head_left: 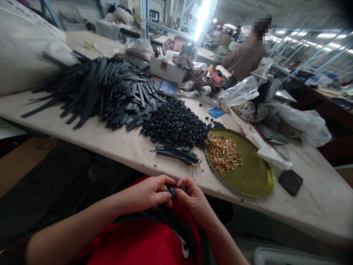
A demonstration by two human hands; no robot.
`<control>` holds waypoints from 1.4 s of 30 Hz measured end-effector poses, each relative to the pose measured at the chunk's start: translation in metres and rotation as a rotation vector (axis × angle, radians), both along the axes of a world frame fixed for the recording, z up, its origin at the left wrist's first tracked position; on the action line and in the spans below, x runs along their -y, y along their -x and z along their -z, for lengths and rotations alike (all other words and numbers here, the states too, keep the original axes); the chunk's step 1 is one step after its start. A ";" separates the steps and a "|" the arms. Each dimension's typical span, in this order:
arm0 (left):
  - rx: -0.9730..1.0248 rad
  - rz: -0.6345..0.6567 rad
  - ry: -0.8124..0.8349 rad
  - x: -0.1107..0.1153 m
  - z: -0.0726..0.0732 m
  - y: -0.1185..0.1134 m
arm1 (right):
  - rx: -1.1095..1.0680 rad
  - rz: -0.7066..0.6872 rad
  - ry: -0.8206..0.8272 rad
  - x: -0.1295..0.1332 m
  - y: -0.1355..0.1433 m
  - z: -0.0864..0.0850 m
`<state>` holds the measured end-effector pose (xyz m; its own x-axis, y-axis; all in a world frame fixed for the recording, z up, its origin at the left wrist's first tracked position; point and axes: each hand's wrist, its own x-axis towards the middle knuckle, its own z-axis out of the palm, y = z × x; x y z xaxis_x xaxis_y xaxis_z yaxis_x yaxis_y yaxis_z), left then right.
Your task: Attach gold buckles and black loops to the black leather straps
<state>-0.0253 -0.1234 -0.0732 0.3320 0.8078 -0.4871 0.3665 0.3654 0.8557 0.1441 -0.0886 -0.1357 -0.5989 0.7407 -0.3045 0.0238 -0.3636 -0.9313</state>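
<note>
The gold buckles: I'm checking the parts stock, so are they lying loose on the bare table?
No, the gold buckles are heaped on the round brass-coloured tray, beside the black loops.

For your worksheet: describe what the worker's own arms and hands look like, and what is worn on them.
Both forearms are bare: no sleeves, gloves, watch or rings visible on the left hand or right hand. A red top with a white mark and a black strap shows below.

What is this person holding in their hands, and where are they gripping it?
A black strap, pinched between both hands: the left hand grips its left end, the right hand its right end, just below the table edge.
</note>
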 end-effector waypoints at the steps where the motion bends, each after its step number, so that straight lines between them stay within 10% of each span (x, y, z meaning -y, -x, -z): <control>1: -0.020 0.008 -0.008 0.000 0.000 0.000 | 0.042 -0.004 -0.056 0.000 0.000 0.001; 17: -0.254 0.105 -0.060 -0.021 0.017 0.004 | 0.248 -0.175 -0.524 -0.018 0.000 0.027; 28: 0.035 -0.018 0.149 -0.046 0.041 0.012 | 0.307 -0.031 -0.560 -0.030 -0.002 0.030; 34: 0.001 -0.053 0.124 -0.049 0.034 0.008 | 0.325 -0.162 -0.629 -0.032 -0.012 0.021; 42: -0.179 -0.045 -0.074 -0.052 0.023 -0.007 | 0.314 0.028 -0.738 -0.023 -0.009 0.027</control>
<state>-0.0179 -0.0712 -0.0961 0.2081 0.8558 -0.4736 0.5000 0.3231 0.8035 0.1528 -0.0656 -0.1628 -0.5445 0.8303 0.1188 0.3243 0.3390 -0.8831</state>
